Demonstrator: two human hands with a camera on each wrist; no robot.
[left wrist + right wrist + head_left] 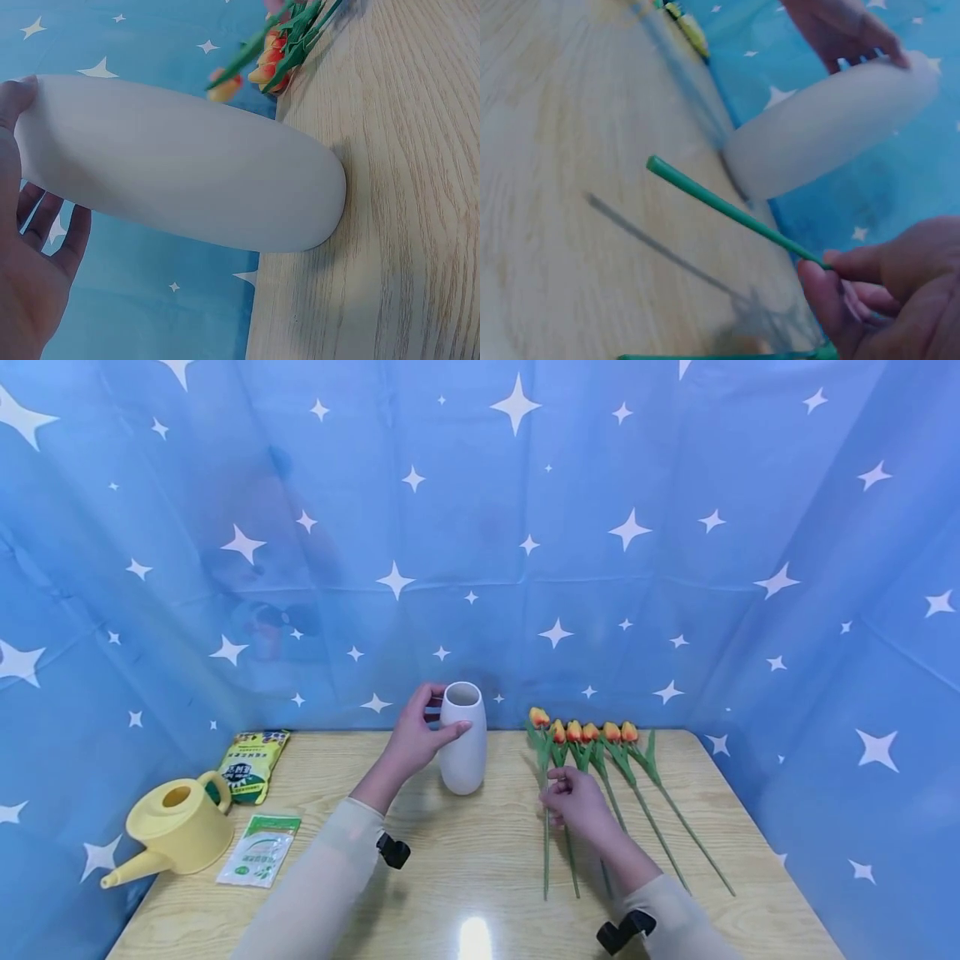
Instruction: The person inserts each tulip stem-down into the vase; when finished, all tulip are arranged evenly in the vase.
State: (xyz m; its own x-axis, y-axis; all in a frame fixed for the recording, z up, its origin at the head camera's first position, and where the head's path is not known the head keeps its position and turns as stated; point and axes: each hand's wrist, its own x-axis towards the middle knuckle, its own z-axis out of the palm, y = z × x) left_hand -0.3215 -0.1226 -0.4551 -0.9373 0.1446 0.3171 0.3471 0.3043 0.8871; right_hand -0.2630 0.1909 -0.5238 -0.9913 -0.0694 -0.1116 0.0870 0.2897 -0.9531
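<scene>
A white vase [463,760] stands upright on the table, its mouth facing up. My left hand [415,742] holds it near the rim from the left side, thumb across the front and fingers behind. To the right, my right hand [581,802] pinches the green stem of an artificial tulip [720,206] between thumb and fingers. That stem is raised off the tabletop, since its shadow falls apart from it in the right wrist view. Beside it, several other orange-and-yellow tulips [611,733] lie fanned out, heads toward the back edge; my right hand partly covers some stems.
At the left are a yellow watering can [180,835], a green-and-yellow bag [258,760] and a white-and-green packet [260,852]. Behind the wooden table [450,868] hangs a blue curtain [465,543] with white stars, close to the back edge.
</scene>
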